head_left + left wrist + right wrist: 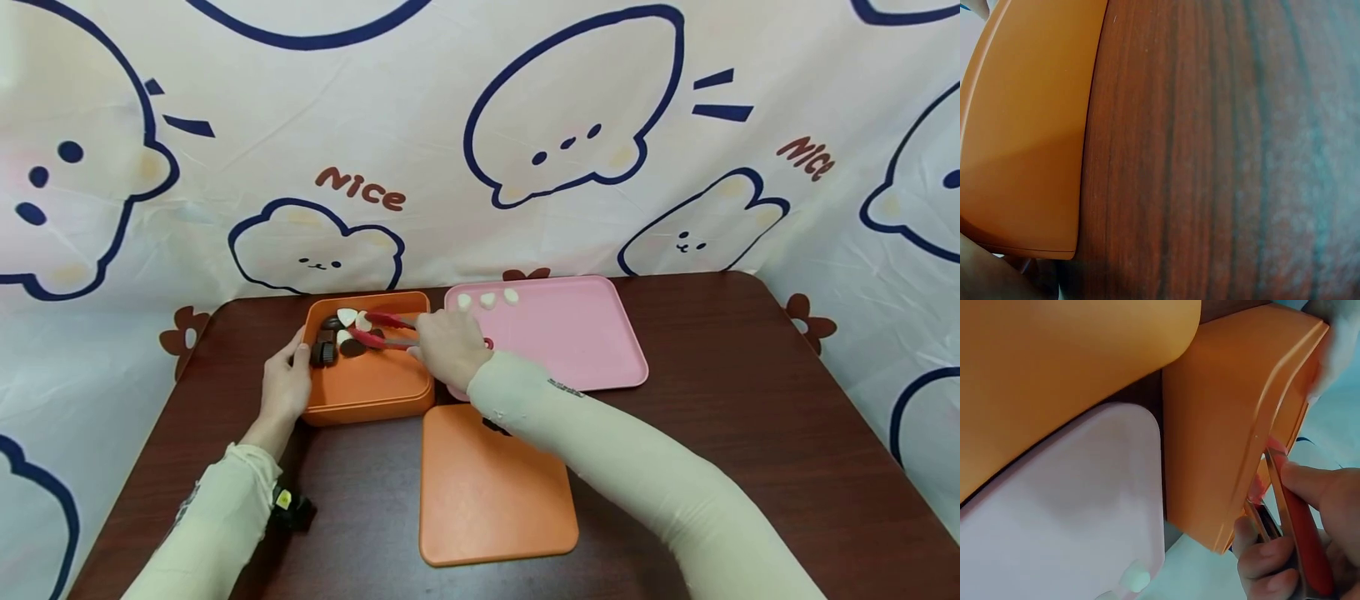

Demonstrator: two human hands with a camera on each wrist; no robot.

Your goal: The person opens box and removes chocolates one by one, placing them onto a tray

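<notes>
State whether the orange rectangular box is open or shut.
Open: dark and white pieces show inside the box, and red and silver tongs reach in.

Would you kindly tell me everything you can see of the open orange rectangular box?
The open orange rectangular box, smooth and plastic-looking, has rounded corners, low walls and a ridge beneath its rim. It rests upright on the dark brown wood-grain table, left of the pink rectangular tray. Small white and dark brown pieces lie in its far left part. The left hand holds its left side, and red-and-metal tongs reach inside.
</notes>
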